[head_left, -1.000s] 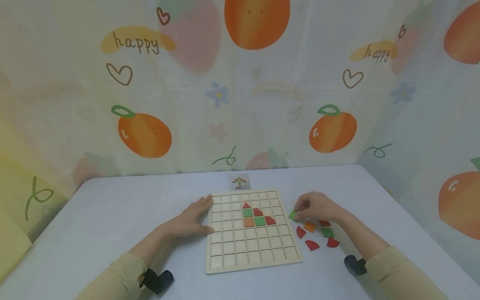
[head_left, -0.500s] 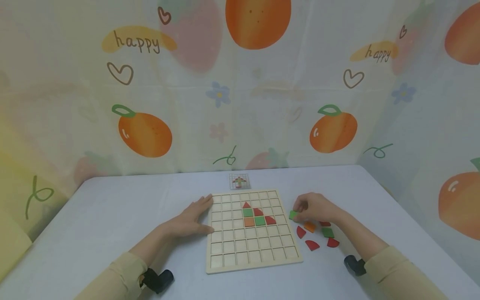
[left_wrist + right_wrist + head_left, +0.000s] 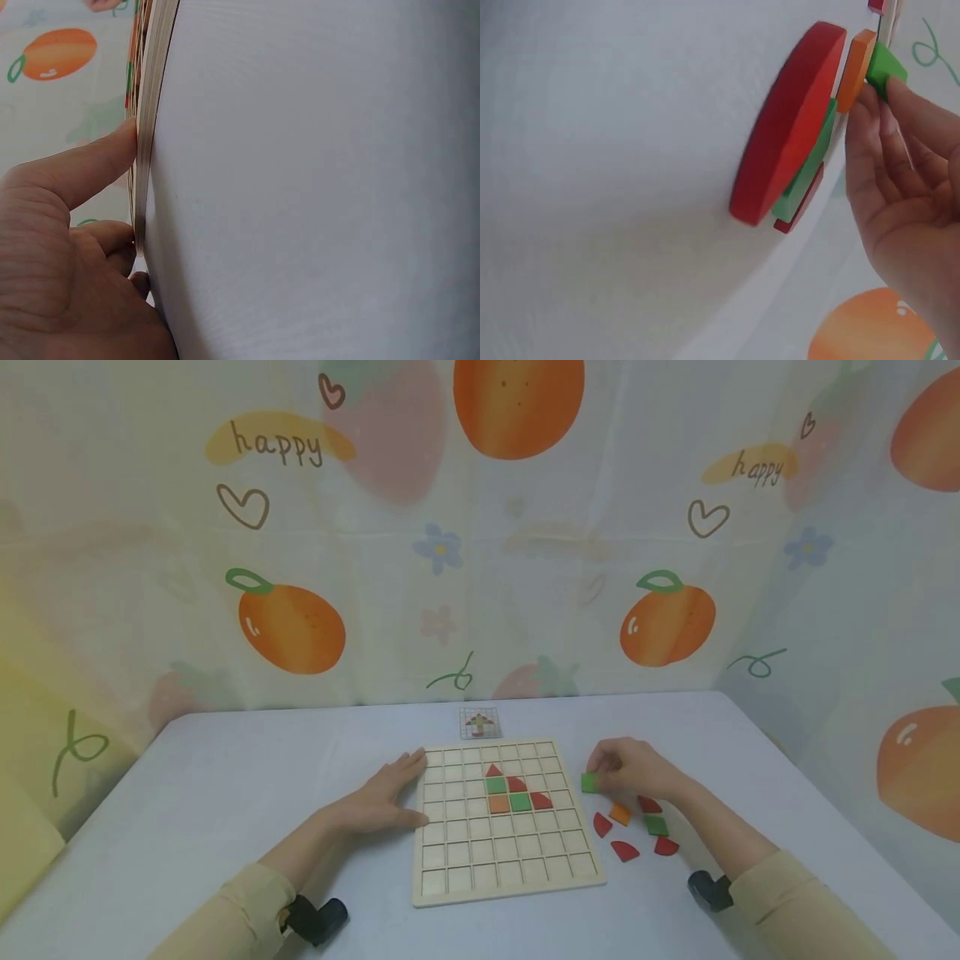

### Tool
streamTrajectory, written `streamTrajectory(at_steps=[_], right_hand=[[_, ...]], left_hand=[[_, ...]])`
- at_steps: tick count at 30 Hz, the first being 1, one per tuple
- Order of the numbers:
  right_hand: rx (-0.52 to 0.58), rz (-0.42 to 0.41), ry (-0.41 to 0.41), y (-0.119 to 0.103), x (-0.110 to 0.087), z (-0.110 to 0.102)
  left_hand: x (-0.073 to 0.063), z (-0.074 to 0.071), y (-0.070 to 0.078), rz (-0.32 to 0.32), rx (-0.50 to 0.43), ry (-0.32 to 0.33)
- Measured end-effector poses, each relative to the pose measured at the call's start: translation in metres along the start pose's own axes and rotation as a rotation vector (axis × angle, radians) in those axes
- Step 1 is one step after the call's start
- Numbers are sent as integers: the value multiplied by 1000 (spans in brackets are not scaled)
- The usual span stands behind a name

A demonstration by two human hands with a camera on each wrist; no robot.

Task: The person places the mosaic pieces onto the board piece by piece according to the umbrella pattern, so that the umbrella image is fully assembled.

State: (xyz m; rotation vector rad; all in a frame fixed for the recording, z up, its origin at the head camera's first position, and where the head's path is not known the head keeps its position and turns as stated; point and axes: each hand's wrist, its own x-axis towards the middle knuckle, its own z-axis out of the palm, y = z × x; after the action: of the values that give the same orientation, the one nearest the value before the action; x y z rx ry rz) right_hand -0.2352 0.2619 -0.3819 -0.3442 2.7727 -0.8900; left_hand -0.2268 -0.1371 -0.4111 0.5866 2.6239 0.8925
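My right hand [image 3: 637, 770] pinches a green square tile [image 3: 589, 782] between thumb and fingertips, just right of the wooden grid board [image 3: 482, 853]. In the right wrist view the green tile [image 3: 883, 69] shows at the fingertips, tilted. My left hand [image 3: 375, 800] rests with spread fingers against the board's left edge; the left wrist view shows the thumb and fingers touching that edge. On the board sit a red triangle [image 3: 492, 771], two green squares, an orange square [image 3: 498, 804] and two red quarter circles, forming a stepped half shape.
Right of the board lie loose tiles: an orange square [image 3: 619, 813], a green square [image 3: 655, 825] and several red quarter-circle pieces [image 3: 625, 851]. Behind the board lies a small pattern card [image 3: 478, 723]. A printed curtain [image 3: 525, 568] hangs behind the white table [image 3: 225, 793].
My right hand has risen slightly, and the green square tile in it has moved up and a little right. The left hand and the board have stayed put.
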Motion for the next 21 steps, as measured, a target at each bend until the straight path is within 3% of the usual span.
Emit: streamTrajectory(at_steps=[10, 21], right_hand=[[46, -1, 75, -11, 6, 1], [119, -53, 42, -36, 10, 13]], left_hand=[[0, 0, 2, -16, -2, 0], [1, -1, 1, 1, 8, 0]])
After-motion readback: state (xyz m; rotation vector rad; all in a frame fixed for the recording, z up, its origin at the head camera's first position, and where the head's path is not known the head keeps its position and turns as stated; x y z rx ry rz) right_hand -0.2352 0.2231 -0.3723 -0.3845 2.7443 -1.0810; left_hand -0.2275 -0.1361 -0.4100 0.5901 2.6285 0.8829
